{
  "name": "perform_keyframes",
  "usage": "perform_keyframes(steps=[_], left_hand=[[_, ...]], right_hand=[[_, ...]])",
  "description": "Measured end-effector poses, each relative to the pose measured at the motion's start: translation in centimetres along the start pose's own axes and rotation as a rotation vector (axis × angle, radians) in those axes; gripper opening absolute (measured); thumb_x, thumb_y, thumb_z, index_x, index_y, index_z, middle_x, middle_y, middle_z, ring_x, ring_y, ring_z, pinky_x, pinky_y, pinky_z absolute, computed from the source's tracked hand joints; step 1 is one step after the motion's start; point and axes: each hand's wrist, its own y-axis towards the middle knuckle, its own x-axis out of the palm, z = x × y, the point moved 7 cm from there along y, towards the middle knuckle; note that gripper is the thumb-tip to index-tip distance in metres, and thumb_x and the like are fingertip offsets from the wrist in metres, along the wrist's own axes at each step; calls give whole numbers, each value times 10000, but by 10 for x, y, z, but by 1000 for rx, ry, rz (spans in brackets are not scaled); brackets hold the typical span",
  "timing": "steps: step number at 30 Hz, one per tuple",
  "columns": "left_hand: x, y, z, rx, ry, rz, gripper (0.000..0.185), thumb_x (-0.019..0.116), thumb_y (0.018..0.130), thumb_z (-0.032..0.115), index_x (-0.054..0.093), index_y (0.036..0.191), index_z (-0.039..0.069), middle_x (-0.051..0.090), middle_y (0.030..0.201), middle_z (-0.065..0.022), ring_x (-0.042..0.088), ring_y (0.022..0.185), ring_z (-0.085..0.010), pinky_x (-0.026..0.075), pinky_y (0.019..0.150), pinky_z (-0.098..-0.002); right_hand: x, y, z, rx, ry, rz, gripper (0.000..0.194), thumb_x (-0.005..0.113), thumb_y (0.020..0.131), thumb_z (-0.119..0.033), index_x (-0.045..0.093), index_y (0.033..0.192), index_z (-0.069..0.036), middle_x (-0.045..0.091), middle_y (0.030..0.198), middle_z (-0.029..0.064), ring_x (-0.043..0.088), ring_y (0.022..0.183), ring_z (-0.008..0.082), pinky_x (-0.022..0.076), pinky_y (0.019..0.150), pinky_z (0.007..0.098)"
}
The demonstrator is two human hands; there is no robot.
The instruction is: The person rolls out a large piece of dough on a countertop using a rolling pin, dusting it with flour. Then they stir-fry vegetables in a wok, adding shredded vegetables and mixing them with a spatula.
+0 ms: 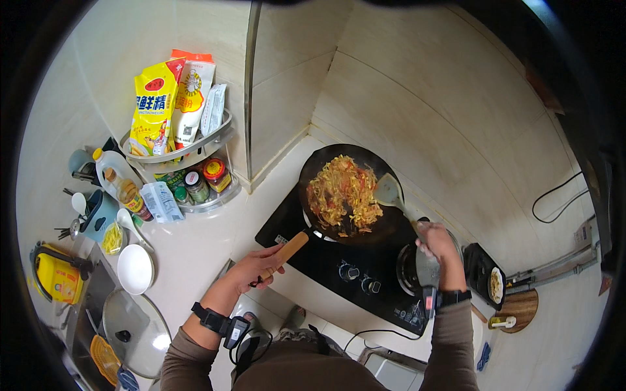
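A dark wok (391, 226) stands on the left burner of a black gas hob (313, 259). In it lies a heap of fried noodle-like strands (337, 190) with yellow and reddish pieces. My left hand (259, 268) is closed around the wok's wooden handle (293, 247). With my right hand (434, 239) I grip the handle of a spatula, over the hob's right side. The spatula's pale blade (389, 189) rests inside the wok, at the right edge of the food.
Left on the counter are a white bowl (135, 270), a glass lid (137, 327), an oil bottle (128, 193) and a corner rack (210, 141) with seasoning packets and jars. Right of the hob are a black tray (477, 259) and a round wooden board (523, 310). Tiled walls rise behind the wok.
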Motion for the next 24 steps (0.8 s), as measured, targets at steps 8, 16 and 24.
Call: perform_keyframes(steps=[8,16,24], left_hand=[[1,-1,0,-24,0,55,508,526,935,187,385,1416,110,597,858,-81,462,454,-97,307,352,-202],[-1,5,-7,-26,-57,25,498,513,950,177,370,1425,135,590,867,-93,452,442,-112,305,343,-211],[-2,9,-11,-26,-43,-14,483,475,968,167,355,1436,150,583,859,-75,462,457,-116,338,373,-223]], right_hand=[[71,35,-93,-717,-689,-161,347,582,867,-225,615,1187,-95,625,680,141,602,561,261,475,498,376],[37,-121,-65,-806,-1177,146,434,622,792,-164,603,1225,-188,601,728,140,608,615,322,498,541,415],[97,-132,-45,-631,-1172,54,376,585,825,-190,605,1195,-128,610,710,138,631,643,321,506,547,423]])
